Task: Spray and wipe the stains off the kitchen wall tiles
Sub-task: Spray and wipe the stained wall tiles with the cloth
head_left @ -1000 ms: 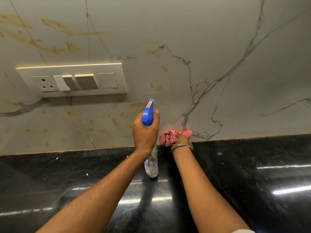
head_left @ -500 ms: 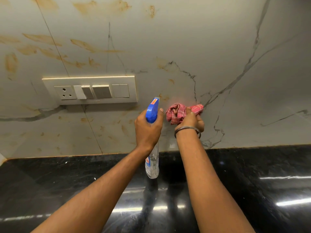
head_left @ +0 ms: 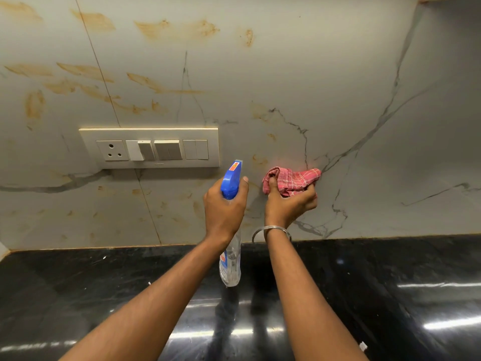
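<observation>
My left hand (head_left: 225, 207) grips the neck of a clear spray bottle (head_left: 231, 259) with a blue trigger head, its nozzle pointing at the wall. Just to its right, my right hand (head_left: 289, 204) holds a crumpled pink checked cloth (head_left: 294, 179) pressed against the marble-look wall tiles (head_left: 325, 82). Orange-brown stains (head_left: 156, 84) smear the tiles above and left of the switch panel, and smaller specks (head_left: 161, 204) dot the tile below it. A faint stain (head_left: 259, 160) lies just above and left of the cloth.
A cream switch panel (head_left: 151, 148) with a socket and several switches sits on the wall left of my hands. A glossy black stone countertop (head_left: 390, 295) runs along the bottom under both forearms. A metal bangle (head_left: 272, 229) circles my right wrist.
My right hand has carried the cloth up the wall from the counter edge to beside the bottle's head. The view has tilted up, showing more stained tile; the left hand keeps the bottle.
</observation>
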